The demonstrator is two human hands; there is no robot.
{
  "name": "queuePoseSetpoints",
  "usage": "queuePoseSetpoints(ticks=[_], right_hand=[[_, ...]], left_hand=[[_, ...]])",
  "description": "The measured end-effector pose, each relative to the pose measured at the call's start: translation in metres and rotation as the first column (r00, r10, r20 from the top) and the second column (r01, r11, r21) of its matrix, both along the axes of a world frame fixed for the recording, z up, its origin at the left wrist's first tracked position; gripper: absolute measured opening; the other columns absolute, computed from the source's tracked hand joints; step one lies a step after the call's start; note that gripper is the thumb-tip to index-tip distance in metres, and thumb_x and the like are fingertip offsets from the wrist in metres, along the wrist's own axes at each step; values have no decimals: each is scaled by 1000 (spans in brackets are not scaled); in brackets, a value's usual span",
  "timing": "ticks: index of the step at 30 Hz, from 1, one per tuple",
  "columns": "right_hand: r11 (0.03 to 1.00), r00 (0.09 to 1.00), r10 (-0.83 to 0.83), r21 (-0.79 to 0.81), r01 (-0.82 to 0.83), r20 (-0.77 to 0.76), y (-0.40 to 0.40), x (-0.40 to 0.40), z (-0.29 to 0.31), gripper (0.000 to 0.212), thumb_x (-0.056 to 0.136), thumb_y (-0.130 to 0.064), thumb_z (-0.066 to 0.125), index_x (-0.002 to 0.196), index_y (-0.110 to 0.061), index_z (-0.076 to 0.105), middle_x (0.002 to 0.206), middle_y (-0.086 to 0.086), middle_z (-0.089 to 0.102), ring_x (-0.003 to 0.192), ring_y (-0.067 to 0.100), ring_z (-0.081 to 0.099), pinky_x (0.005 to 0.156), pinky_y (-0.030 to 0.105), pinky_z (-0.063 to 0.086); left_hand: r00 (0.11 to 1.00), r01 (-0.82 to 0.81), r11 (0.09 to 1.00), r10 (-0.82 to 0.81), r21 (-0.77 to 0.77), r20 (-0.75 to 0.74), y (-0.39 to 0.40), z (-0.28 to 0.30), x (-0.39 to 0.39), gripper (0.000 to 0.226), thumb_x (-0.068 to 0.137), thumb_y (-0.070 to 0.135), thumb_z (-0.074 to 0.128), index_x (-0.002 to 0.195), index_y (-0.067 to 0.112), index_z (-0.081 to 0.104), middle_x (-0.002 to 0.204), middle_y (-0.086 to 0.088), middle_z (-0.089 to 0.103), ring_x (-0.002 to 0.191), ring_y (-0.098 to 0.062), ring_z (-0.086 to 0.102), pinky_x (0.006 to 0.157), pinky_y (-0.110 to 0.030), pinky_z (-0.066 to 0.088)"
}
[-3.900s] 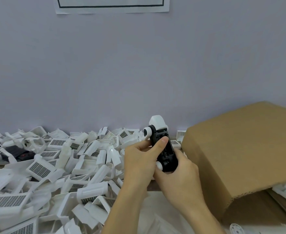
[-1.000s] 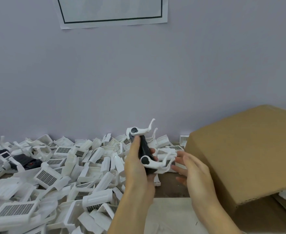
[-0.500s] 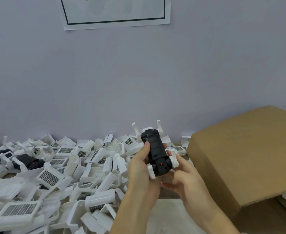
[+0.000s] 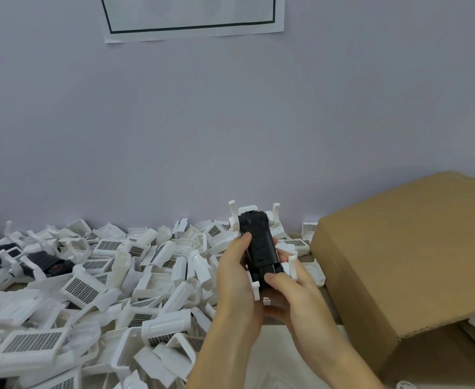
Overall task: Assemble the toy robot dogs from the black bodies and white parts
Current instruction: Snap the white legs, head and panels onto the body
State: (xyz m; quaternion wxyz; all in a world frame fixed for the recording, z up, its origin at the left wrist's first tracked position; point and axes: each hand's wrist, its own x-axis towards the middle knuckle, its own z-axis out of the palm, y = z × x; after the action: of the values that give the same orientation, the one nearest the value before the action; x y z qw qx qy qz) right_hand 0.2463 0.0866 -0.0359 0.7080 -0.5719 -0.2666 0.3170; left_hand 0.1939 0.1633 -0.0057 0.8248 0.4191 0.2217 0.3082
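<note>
While both hands close around it, the toy dog [image 4: 260, 248] sits belly-up above the table's near edge, its black body pointing away toward the wall. Half a second ago the right thumb was lower, off the body; now it presses on the near end of the black underside. The left hand [image 4: 237, 279] clamps the dog's left flank, thumb up along the side, much as before. The right hand [image 4: 292, 293] cups it from below and the right. Four white legs [image 4: 276, 213] stick up at the corners, same as the earlier frame. Left of the hands, the heap of white parts [image 4: 96, 287] lies unchanged. Another black body [image 4: 49, 262] rests far left. On the right, the cardboard box [image 4: 410, 265] holds its place.
</note>
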Motion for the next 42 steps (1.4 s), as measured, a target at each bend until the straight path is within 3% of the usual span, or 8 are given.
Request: queuePoseSetpoints(ticks=[9, 12, 15, 19, 22, 29, 37, 42], right_hand=[[1000, 999, -8, 7, 8, 38, -1, -1, 0, 43, 97, -6, 48, 117, -39, 66, 97, 1, 76, 92, 22, 70, 91, 53, 58], [1000, 997, -24, 3, 23, 70, 1, -1, -1, 44, 99, -4, 45, 117, -40, 62, 92, -3, 77, 81, 14, 73, 79, 42, 63], [999, 997, -37, -1, 37, 70, 1, -2, 0, 45, 100, -4, 44, 114, -42, 63, 92, -4, 77, 78, 12, 73, 69, 34, 61], [1000, 1000, -15, 10, 15, 23, 0, -1, 0, 39, 102, -10, 47, 114, -43, 65, 96, 0, 77, 82, 18, 73, 73, 39, 59], [999, 999, -39, -3, 39, 16, 1, -1, -1, 35, 102, -12, 50, 114, -42, 66, 94, -1, 77, 82, 17, 74, 78, 45, 62], [999, 999, -40, 0, 40, 12, 2, -3, 1, 38, 100, -9, 49, 111, -41, 67, 87, -4, 77, 72, 10, 71, 62, 29, 57], [1000, 1000, 8, 12, -9, 18, 0, -3, 0, 43, 98, -3, 45, 119, -35, 64, 83, -3, 75, 68, 10, 69, 62, 29, 56], [1000, 1000, -17, -7, 17, 26, 0, -4, 1, 42, 98, -4, 46, 116, -38, 65, 85, -3, 76, 70, 11, 72, 64, 31, 60]], left_hand=[[1000, -1, 1000, 1, -9, -25, -1, 1, 1, 39, 93, 37, 54, 79, 12, 80, 74, -10, 73, 59, -22, 69, 51, -25, 55], [998, 8, 1000, -8, 0, -66, -3, 1, 1, 41, 92, 42, 54, 102, 9, 76, 76, -9, 72, 60, -22, 67, 48, -26, 50], [997, 11, 1000, -12, -12, -75, -4, 3, 2, 46, 92, 43, 54, 111, 5, 72, 73, -10, 71, 56, -22, 65, 43, -24, 47], [997, -18, 1000, 20, 17, -73, -5, 3, 3, 46, 94, 40, 52, 113, 2, 70, 74, -10, 73, 62, -24, 68, 61, -32, 53], [996, -11, 1000, 12, 8, -83, -5, 3, 3, 45, 95, 40, 51, 112, 3, 70, 72, -10, 73, 59, -23, 68, 55, -29, 53], [994, -35, 999, 36, 10, -100, -7, 3, 4, 45, 94, 38, 51, 112, 2, 70, 72, -10, 73, 59, -23, 67, 64, -34, 51], [993, -53, 998, 55, 21, -105, -5, -1, 4, 37, 91, 41, 54, 78, 16, 79, 75, -8, 75, 61, -20, 69, 68, -35, 51], [993, -53, 998, 55, 24, -107, -5, 0, 4, 38, 93, 40, 52, 88, 11, 76, 73, -10, 73, 59, -22, 68, 63, -33, 50]])
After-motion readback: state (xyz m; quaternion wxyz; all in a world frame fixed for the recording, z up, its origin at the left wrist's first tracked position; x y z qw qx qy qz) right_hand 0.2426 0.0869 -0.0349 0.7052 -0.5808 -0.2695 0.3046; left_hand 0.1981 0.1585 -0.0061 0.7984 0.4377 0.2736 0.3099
